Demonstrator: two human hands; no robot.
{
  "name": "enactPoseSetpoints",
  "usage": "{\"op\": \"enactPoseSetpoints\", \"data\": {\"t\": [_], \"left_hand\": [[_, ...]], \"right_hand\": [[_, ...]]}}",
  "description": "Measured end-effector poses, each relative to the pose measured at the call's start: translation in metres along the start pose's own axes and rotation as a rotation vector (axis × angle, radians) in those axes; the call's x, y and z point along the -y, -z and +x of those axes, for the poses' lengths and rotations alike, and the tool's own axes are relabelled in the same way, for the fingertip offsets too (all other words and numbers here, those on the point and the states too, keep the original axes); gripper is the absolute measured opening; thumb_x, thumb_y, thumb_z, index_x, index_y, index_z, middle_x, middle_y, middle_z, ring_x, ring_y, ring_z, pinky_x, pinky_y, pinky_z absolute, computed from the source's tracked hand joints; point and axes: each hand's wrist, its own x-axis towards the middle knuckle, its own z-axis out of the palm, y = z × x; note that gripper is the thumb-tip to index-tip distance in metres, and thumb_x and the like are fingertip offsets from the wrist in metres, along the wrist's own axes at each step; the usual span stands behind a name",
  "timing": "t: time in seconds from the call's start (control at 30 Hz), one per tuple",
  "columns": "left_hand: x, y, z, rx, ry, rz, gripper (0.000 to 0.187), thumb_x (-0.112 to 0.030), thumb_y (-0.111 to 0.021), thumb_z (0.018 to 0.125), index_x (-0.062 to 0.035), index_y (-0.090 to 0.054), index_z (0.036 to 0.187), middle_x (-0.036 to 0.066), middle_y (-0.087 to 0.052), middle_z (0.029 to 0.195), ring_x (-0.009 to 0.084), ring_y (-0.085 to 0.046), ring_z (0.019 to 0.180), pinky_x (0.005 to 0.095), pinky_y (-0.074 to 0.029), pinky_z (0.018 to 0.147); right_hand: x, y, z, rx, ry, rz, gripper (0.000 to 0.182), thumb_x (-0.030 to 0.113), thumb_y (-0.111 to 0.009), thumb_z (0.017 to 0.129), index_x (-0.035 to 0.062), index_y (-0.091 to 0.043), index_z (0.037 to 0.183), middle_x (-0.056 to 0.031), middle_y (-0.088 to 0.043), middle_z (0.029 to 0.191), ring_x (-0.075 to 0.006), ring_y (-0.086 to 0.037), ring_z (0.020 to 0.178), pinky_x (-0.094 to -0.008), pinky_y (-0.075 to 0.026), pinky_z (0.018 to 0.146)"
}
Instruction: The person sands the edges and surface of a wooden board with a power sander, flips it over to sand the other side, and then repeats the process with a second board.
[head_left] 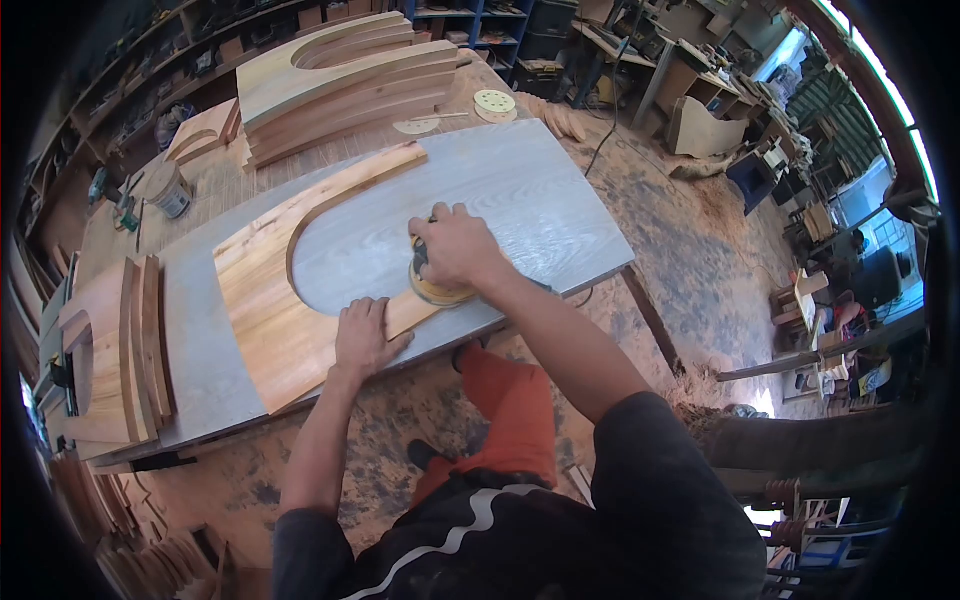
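Directly below you, your right hand [455,245] wraps over a round orbital sander [437,285], pressing it on the near leg of an arch-shaped wooden frame piece [270,300]. Your left hand [365,340] lies flat, fingers spread, pinning that leg to the grey workbench board [520,190]. The frame looks stiff and fairly light, so it could slide; hold it by its broad flat face. Similar arched pieces sit stacked [340,85] further back.
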Motion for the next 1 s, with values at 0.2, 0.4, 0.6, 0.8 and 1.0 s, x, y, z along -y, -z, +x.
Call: {"op": "enactPoseSetpoints", "data": {"t": [0.2,0.4,0.6,0.8,1.0], "left_hand": [[-0.004,-0.001,0.000,-0.029,0.015,-0.008,0.072,-0.048,-0.085,0.081,-0.0002,-0.066,0.132,0.016,-0.064,0.109,0.0345,-0.060,0.109,0.0471,-0.046,0.098],[0.004,-0.004,-0.001,-0.028,0.013,-0.020,0.073,-0.047,-0.084,0.081,0.0006,-0.065,0.134,0.016,-0.065,0.110,0.0345,-0.060,0.108,0.0476,-0.046,0.099],[0.007,-0.004,-0.001,-0.032,-0.014,-0.012,0.073,-0.046,-0.085,0.080,0.0006,-0.065,0.133,0.018,-0.065,0.112,0.0367,-0.060,0.109,0.0492,-0.046,0.100],[0.009,-0.004,-0.002,-0.015,-0.021,-0.023,0.072,-0.045,-0.086,0.079,-0.0002,-0.066,0.132,0.017,-0.066,0.113,0.0367,-0.060,0.110,0.0488,-0.047,0.100],[0.009,-0.003,-0.002,-0.035,-0.052,-0.018,0.072,-0.045,-0.086,0.079,-0.0003,-0.065,0.132,0.017,-0.066,0.113,0.0363,-0.060,0.110,0.0487,-0.047,0.100]], "right_hand": [[0.016,-0.004,0.005,0.006,-0.009,0.005,0.057,0.029,-0.080,0.078,0.0194,-0.068,0.133,-0.0191,-0.065,0.126,-0.0403,-0.065,0.120,-0.0498,-0.061,0.093],[-0.047,0.011,0.019,0.026,-0.230,-0.001,0.058,0.029,-0.079,0.080,0.0195,-0.066,0.136,-0.0187,-0.064,0.134,-0.0418,-0.064,0.125,-0.0504,-0.059,0.101],[-0.102,0.023,0.010,0.066,-0.409,-0.004,0.057,0.031,-0.078,0.081,0.0213,-0.066,0.136,-0.0189,-0.064,0.135,-0.0421,-0.063,0.127,-0.0510,-0.057,0.103],[-0.103,0.020,0.004,0.049,-0.440,-0.042,0.057,0.032,-0.078,0.081,0.0223,-0.066,0.136,-0.0186,-0.064,0.132,-0.0426,-0.064,0.123,-0.0513,-0.057,0.103],[-0.086,0.020,0.012,0.049,-0.343,-0.057,0.057,0.032,-0.079,0.081,0.0224,-0.066,0.135,-0.0180,-0.064,0.131,-0.0420,-0.064,0.122,-0.0510,-0.058,0.102]]}}
